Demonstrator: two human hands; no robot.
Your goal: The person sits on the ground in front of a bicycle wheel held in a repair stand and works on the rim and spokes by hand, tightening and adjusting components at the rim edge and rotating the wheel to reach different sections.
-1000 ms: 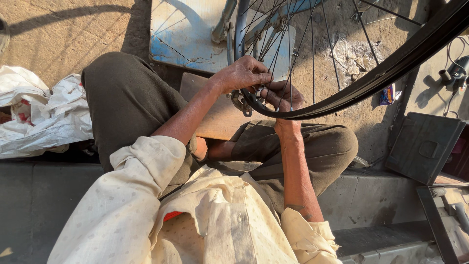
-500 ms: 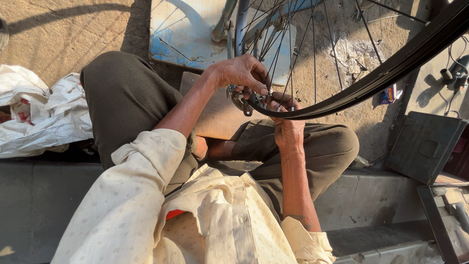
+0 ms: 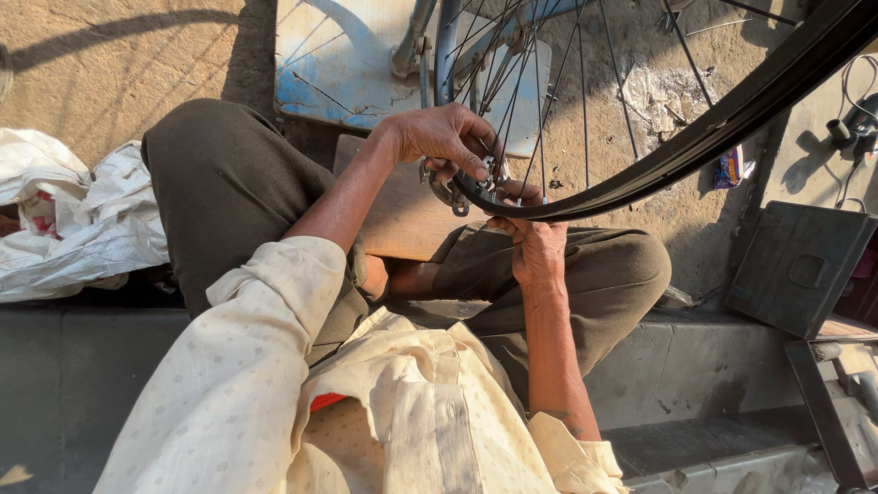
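Note:
A black bicycle wheel rim (image 3: 695,146) with thin metal spokes (image 3: 585,101) arcs across the upper right. My left hand (image 3: 444,137) reaches over the rim's lower edge, fingers pinched on a small metal tool (image 3: 448,190) at a spoke end. My right hand (image 3: 530,240) comes up from below and grips the rim (image 3: 549,209) just beside it. The two hands almost touch. I sit with my knees bent, in dark trousers and a cream long-sleeved shirt.
A blue and white painted panel (image 3: 347,64) lies on the sandy ground ahead. Crumpled white plastic sacks (image 3: 73,220) lie at the left. A dark metal box (image 3: 800,265) stands at the right, with small parts (image 3: 846,128) beyond it. A grey concrete step (image 3: 695,366) runs under me.
The wheel rim has shifted slightly right. My left hand has moved a little along the rim and my right hand has risen closer to it.

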